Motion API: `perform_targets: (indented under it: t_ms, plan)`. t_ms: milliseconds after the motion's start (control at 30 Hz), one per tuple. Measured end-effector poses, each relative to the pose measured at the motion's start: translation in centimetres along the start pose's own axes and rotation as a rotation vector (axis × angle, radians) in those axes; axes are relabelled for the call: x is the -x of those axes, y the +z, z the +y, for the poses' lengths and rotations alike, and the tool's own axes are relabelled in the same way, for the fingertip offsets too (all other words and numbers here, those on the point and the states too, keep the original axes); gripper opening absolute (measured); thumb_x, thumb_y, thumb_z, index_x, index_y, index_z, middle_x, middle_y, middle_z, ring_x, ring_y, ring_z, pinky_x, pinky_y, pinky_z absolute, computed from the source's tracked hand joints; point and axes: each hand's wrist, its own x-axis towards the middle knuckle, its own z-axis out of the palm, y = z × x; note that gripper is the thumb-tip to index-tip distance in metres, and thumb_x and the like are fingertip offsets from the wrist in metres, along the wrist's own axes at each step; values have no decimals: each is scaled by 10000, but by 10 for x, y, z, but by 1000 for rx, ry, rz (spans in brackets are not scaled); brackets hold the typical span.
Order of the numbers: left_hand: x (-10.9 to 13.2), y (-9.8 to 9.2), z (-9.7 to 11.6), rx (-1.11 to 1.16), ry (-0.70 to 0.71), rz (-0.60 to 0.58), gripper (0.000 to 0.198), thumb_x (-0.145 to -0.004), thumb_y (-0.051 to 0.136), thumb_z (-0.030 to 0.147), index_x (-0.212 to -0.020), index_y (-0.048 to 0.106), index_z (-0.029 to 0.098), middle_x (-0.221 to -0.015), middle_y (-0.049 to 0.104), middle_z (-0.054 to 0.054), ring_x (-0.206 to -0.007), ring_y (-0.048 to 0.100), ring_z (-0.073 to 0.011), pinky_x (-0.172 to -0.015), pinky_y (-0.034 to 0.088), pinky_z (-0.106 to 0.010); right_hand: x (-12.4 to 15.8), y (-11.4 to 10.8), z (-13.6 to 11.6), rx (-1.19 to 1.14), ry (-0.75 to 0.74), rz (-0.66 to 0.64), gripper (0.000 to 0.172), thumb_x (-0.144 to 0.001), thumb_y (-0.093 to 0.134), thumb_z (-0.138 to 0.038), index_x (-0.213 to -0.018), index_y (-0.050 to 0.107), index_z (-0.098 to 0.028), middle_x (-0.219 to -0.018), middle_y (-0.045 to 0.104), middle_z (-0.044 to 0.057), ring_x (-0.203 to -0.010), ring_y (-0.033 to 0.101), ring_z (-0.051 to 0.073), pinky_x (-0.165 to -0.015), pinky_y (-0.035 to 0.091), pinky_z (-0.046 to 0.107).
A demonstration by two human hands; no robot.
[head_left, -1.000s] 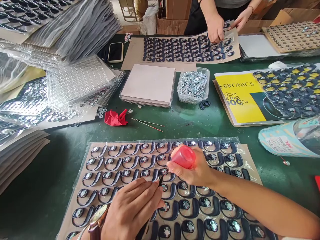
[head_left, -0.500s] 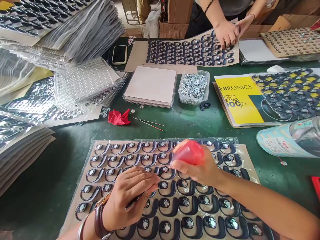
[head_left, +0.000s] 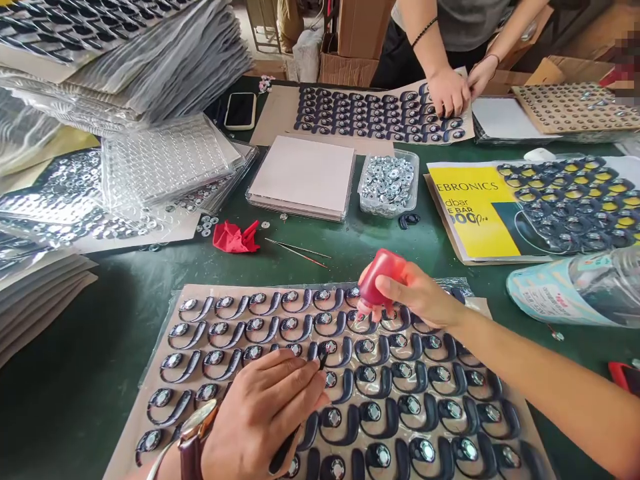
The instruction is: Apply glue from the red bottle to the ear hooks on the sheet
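Your right hand (head_left: 419, 293) grips the bottle (head_left: 381, 273), likely light and soft; hold its sides gently. Your left hand (head_left: 270, 407) pinches a tool (head_left: 323, 361), perhaps tweezers.

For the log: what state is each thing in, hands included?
Left hand: closed on a dark tool
Right hand: closed around the red bottle
Red bottle: tilted, held
Near sheet: flat, bearing rows of dark hooks
Tub: open, full of metal discs
Phone: lying flat, screen dark
Red scrap: crumpled
Tweezers on the table: tips apart
Blue container: on its side
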Motion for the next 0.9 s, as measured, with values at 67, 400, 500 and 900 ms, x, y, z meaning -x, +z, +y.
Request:
perform_targets:
  t_ms: [67,400,500,900]
  plan:
    - [1,0,-1,-10,-6,-6,272,-947,417,124,-1031,670,68,-954,749,-102,-810,716,-185,-755,591,-328,-9,6,5,-25,-5,47,403,-864,652,-544,-825,651,-143,-737,714,59,-570,647,118,-469,457,193]
    - [0,5,-23,-158,67,11,251,-959,471,135,-1071,667,25,-994,735,-138,-920,710,-223,-832,588,-368,-31,47,26,75,-246,224,244,-825,736,-391,-820,614,-179,-646,668,23,-588,655,166,-565,529,274]
    - [1,10,-22,-244,101,-8,241,-949,489,135,-1057,675,24,-991,735,-138,-920,712,-228,-846,584,-369,-29,48,33,176,-245,214,264,-807,745,-404,-865,620,-179,-627,678,25,-543,631,156,-519,501,254]
    - [3,25,-4,-620,323,-78,241,-877,588,238,-978,694,47,-981,740,-135,-914,712,-261,-892,527,-387,-30,48,33,366,-356,207,232,-776,760,-379,-816,630,-191,-609,628,-16,-525,564,113,-492,459,201]
